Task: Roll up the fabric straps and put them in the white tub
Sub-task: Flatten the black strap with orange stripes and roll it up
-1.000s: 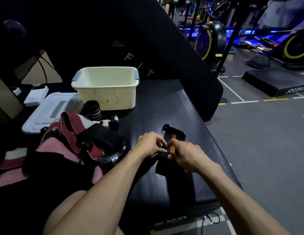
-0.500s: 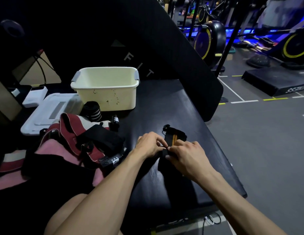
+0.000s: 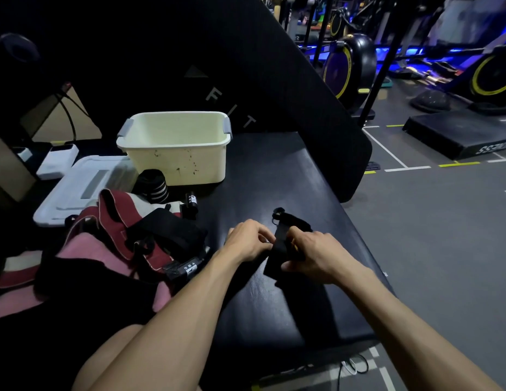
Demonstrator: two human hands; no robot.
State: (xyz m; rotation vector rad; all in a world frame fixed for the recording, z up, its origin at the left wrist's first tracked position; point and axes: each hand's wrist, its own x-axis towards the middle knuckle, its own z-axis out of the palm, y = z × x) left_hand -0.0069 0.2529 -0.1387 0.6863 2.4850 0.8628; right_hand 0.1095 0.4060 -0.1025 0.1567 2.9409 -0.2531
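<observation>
On the black padded bench (image 3: 274,170): 1 black fabric strap (image 3: 277,251), pinched by curled fingers of left hand (image 3: 247,244) and right hand (image 3: 314,253). Behind, well apart: 1 white tub (image 3: 175,162); 1 rolled striped strap (image 3: 153,187) touching its front wall.

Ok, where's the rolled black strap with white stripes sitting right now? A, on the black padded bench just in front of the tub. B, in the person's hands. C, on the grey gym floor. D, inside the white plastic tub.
A: the rolled black strap with white stripes rests on the black padded bench against the white plastic tub, outside its front wall.
</observation>
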